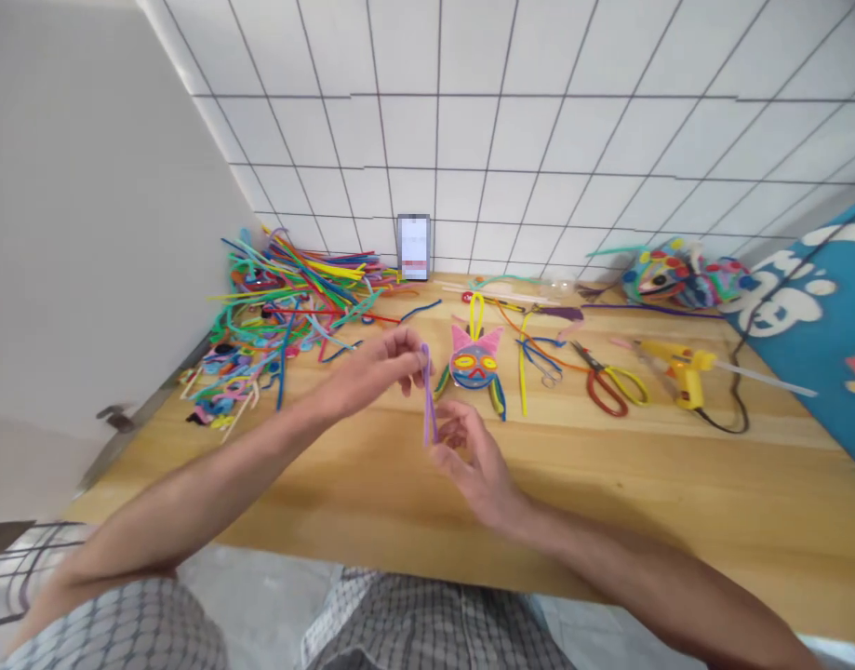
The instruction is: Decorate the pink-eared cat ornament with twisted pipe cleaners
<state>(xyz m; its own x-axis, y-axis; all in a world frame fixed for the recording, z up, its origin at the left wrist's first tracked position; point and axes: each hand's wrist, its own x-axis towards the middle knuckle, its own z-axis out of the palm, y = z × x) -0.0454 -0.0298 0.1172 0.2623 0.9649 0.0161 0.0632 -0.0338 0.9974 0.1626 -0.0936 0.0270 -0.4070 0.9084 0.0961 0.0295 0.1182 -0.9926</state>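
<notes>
Left of the cat face (474, 366), a folded purple pipe cleaner (428, 395) runs lengthwise toward the person; left hand (385, 366) pinches its far end, right hand (480, 465) its near end.

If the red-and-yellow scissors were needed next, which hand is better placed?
Right, probably: the right hand is nearer the scissors, which lie on its side, while the left hand is farther off, pinching the top of the purple strip.
</notes>
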